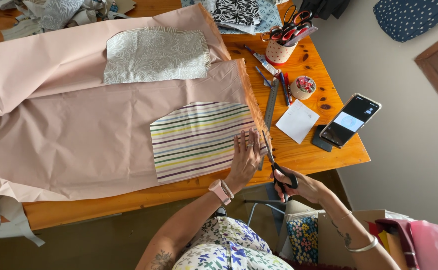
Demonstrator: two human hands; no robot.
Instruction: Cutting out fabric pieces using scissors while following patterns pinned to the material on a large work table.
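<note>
My left hand (244, 157) lies flat, fingers spread, on the right end of a striped fabric piece (199, 140). That piece rests on a large pink cloth (79, 130) spread over the wooden table (324, 150). My right hand (299, 185) grips black-handled scissors (274, 160). Their blades point up along the cloth's frayed right edge, just right of my left hand. A grey patterned fabric piece (154, 55) lies higher on the pink cloth.
A metal ruler (270, 107) lies beside the cloth edge. A white paper note (297, 121), a phone (350, 120) on a stand, a tape roll (303, 87), pens (284, 87) and a cup of scissors (280, 47) occupy the table's right side. Fabric scraps pile at the back.
</note>
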